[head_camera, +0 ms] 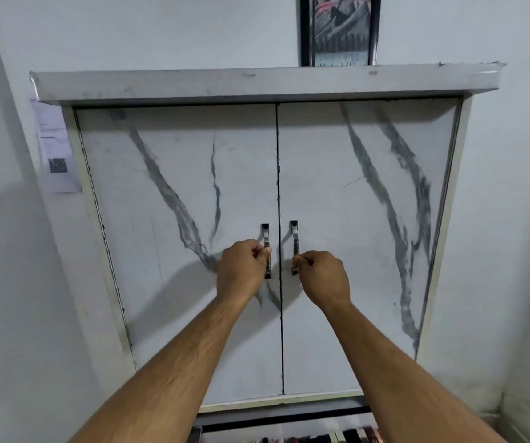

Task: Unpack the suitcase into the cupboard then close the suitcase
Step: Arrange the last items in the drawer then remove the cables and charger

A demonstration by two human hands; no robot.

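There is a single view, from a wide-angle camera worn on the person's head. It faces straight at the cupboard (276, 244) set in a white wall and tilts slightly downward, so the two doors taper toward the bottom of the frame. It stands close: both forearms stretch forward from the lower edge and reach the door handles (294, 247) near the centre. The cupboard's top ledge (257, 83) lies in the upper part, with a framed picture (340, 30) cut off above it.

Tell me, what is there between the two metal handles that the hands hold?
Only the dark vertical seam where the two closed cupboard doors meet lies between the left handle and the right handle, in the head view.
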